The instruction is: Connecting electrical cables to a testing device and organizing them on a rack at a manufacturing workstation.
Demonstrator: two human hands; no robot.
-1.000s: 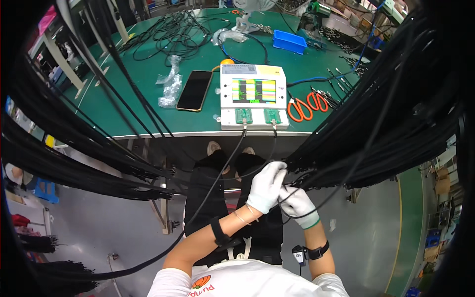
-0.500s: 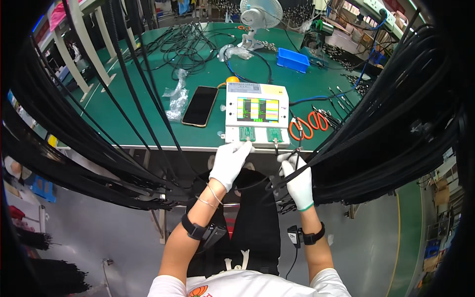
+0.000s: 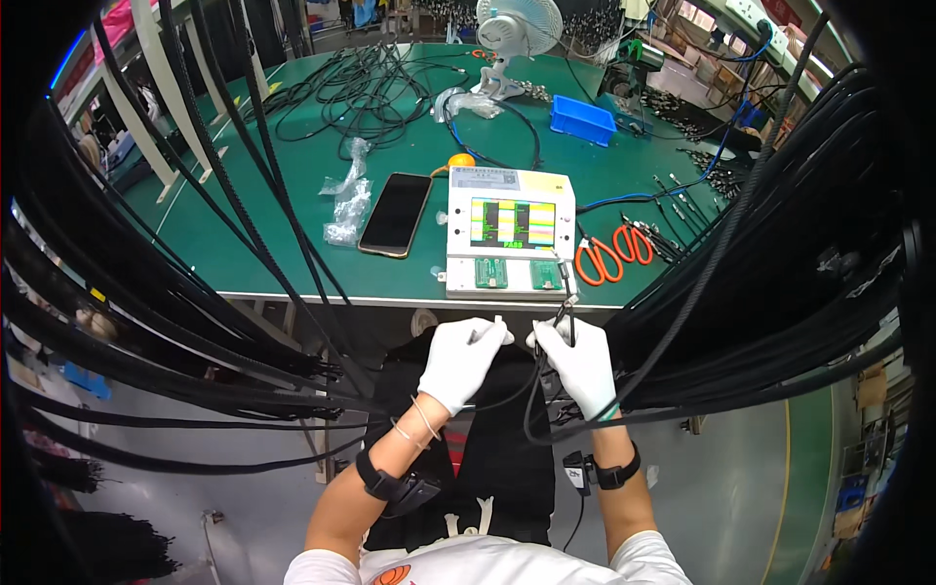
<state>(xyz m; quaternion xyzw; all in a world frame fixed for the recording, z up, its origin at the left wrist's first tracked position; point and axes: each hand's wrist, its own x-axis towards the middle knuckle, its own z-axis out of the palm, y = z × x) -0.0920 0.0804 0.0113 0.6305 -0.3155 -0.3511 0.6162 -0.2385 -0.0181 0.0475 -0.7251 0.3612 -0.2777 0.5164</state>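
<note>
My left hand (image 3: 462, 365), in a white glove, is closed in a pinch just below the tester; what lies between its fingertips is too small to make out. To the right, my gloved right hand (image 3: 581, 369) grips a black cable (image 3: 542, 375), with thin connector ends rising above its fingers toward the tester's right side. The white cable tester (image 3: 458, 242) sits at the table's front edge with its colored screen lit. Two green socket boards are on its lower front, the left socket board (image 3: 490, 274) and the right socket board (image 3: 545, 275).
Orange-handled scissors (image 3: 597, 261) lie right of the tester; a phone (image 3: 396, 214) and clear plastic bags (image 3: 348, 210) lie left. Farther back are a blue tray (image 3: 582, 119), a white fan (image 3: 517, 29) and coiled black cables (image 3: 361, 93). Bundles of black cables (image 3: 721, 322) hang on both sides.
My left hand has drawn back from the left socket board toward me. My right hand has shifted slightly, its cable ends now standing up near the tester. Several hanging cables on the left have swung.
</note>
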